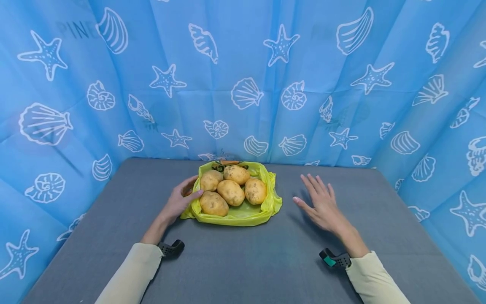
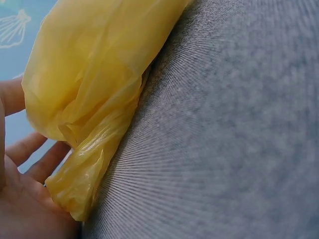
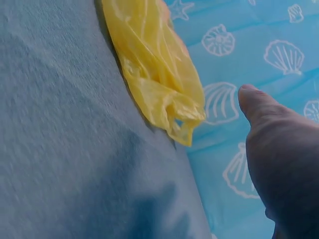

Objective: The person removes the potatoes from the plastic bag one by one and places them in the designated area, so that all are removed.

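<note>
In the head view a yellow-green plastic bag (image 1: 243, 220) lies on the table, its mouth spread wide around several potatoes (image 1: 230, 193). My left hand (image 1: 177, 202) is at the bag's left side, thumb at the rim beside a potato, fingers along the outside. The left wrist view shows the bag's twisted corner (image 2: 79, 184) by the palm, with loosely extended fingers (image 2: 47, 162) behind it. To the right of the bag, apart from it, my right hand (image 1: 322, 207) hovers with fingers spread and nothing in it. Its thumb (image 3: 259, 107) shows in the right wrist view.
A grey cloth covers the table (image 1: 243, 261). Behind it and along both sides hangs a blue curtain (image 1: 235, 50) printed with white shells and starfish. Each wrist wears a black band, the right one (image 1: 335, 258) with a green patch.
</note>
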{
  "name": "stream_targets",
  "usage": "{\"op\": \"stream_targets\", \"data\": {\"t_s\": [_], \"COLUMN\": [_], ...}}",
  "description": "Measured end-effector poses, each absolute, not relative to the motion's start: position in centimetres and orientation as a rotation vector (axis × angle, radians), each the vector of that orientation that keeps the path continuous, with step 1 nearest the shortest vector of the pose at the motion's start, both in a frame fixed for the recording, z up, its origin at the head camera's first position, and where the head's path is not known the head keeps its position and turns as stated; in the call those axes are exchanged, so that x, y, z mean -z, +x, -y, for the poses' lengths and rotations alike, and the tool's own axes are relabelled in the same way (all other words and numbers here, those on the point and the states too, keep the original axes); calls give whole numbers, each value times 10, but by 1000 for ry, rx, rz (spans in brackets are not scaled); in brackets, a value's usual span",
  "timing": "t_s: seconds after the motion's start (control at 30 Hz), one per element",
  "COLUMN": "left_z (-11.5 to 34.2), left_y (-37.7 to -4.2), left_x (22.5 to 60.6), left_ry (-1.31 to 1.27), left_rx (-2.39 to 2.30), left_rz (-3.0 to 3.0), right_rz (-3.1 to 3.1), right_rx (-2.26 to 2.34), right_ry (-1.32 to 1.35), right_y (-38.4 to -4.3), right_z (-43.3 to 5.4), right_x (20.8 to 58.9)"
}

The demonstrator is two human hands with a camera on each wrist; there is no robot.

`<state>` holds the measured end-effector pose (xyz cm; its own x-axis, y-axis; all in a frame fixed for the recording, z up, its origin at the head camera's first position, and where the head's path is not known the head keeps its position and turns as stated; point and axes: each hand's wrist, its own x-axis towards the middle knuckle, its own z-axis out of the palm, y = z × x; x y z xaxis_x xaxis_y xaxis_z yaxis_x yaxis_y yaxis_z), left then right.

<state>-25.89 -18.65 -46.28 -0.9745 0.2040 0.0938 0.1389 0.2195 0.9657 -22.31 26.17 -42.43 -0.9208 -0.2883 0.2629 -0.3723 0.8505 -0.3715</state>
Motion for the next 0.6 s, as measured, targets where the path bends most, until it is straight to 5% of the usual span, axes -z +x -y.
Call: {"op": "stream_targets", "data": {"t_s": [0.6], "left_z": [185], "left_y": [-254], "left_x": [457], "left_ry": [329], "left_rx": [-1925], "left_rz": [-2385], "right_rz": [2661], "right_rx": [-1124], "right_ry": [756], "right_y": [-232], "right_z": [-190], "right_x": [408]}}
